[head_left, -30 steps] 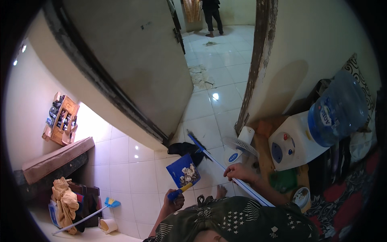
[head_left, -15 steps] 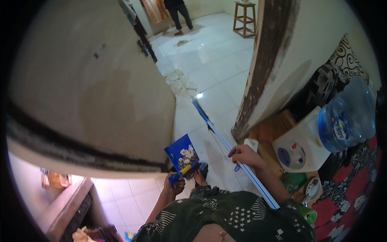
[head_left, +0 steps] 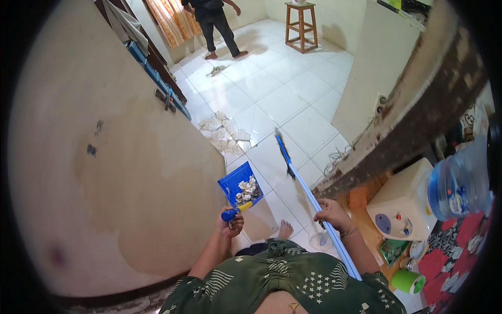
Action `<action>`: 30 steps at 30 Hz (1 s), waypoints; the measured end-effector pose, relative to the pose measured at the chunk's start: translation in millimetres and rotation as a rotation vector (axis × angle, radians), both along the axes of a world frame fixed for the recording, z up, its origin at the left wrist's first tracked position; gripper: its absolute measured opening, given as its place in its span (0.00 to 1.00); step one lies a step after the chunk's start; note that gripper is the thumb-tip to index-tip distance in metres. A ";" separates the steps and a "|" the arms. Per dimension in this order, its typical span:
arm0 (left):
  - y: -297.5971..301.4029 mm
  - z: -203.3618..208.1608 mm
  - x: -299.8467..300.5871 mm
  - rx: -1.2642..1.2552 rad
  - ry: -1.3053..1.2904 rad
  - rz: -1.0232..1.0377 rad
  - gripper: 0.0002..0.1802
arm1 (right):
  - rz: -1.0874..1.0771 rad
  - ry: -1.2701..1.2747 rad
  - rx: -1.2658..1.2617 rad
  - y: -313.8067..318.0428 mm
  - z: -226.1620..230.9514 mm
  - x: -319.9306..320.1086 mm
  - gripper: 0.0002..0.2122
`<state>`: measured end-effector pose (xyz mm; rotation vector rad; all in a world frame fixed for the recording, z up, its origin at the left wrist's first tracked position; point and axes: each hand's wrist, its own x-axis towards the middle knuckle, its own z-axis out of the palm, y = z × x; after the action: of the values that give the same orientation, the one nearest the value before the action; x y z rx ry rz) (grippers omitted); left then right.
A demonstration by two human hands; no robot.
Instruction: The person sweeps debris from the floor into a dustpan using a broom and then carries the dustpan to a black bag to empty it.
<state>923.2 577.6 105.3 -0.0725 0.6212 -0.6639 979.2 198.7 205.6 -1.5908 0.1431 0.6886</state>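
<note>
My left hand (head_left: 230,222) is closed round the handle of a blue dustpan (head_left: 231,183), whose grip is blue and yellow. Pale crumbled debris (head_left: 247,190) lies in the pan, mixed with grey dirt. My right hand (head_left: 334,214) grips the long blue-and-white pole of a broom (head_left: 308,194). Its pole end runs back under my right forearm. The broom's blue head with dark bristles (head_left: 285,153) points forward, at or close over the white tiles. Left of the broom head, a patch of broken pale pieces (head_left: 224,133) lies on the floor.
A wooden door panel (head_left: 141,172) stands along my left, and a worn door frame (head_left: 418,99) on my right. Beside it are a water dispenser (head_left: 405,201) and a green cup (head_left: 408,281). Ahead, a person (head_left: 217,26) stands near a wooden stool (head_left: 301,29); a smaller debris patch (head_left: 216,70) lies there.
My view has moved forward into the doorway, so the far room shows more fully. The dustpan and broom have come along in my hands. The far person's stance has widened.
</note>
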 end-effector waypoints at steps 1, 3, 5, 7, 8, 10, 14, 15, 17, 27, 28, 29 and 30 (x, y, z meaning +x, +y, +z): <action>0.1 9.4 16.5 0.037 0.018 0.030 0.16 | 0.003 0.005 0.007 1.5 -6.3 13.0 0.22; 2.3 19.7 43.3 0.076 0.041 0.061 0.16 | -0.007 0.046 0.011 7.2 3.6 39.1 0.21; 7.5 24.1 63.5 0.053 0.009 0.068 0.16 | -0.009 0.092 0.012 13.6 14.0 58.7 0.20; 7.9 22.7 80.9 0.083 0.011 0.065 0.15 | -0.003 0.161 0.005 12.1 14.5 73.6 0.26; 8.1 21.8 88.9 0.117 0.009 0.053 0.15 | 0.012 0.164 0.001 12.3 16.0 79.9 0.26; 10.2 20.4 104.0 0.115 -0.022 0.038 0.15 | -0.026 0.156 0.085 18.2 19.6 89.5 0.24; -0.1 31.1 131.4 0.124 0.004 0.000 0.15 | 0.043 0.079 -0.064 19.2 25.3 132.4 0.25; -0.9 26.1 137.5 0.166 -0.002 0.019 0.15 | 0.006 0.108 -0.114 26.4 33.7 143.2 0.26; 4.8 18.3 150.4 0.116 -0.023 0.024 0.14 | -0.006 0.092 -0.090 40.2 33.6 168.6 0.26; 24.6 17.8 226.5 0.128 0.121 -0.047 0.13 | -0.158 0.072 0.094 74.5 -5.9 310.6 0.20; 22.4 15.8 235.3 0.100 0.132 -0.045 0.13 | -0.147 0.075 0.096 71.4 -9.6 323.2 0.20; 20.7 14.4 242.5 0.101 0.136 -0.032 0.13 | -0.133 0.074 0.086 67.8 -15.4 336.1 0.20; 23.6 15.3 263.2 0.120 0.136 -0.015 0.13 | -0.129 0.057 0.070 66.9 -18.5 359.3 0.20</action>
<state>1186.5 601.2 120.5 -0.0007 0.7918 -0.6384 1338.4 265.7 187.1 -1.4821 0.2590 0.6323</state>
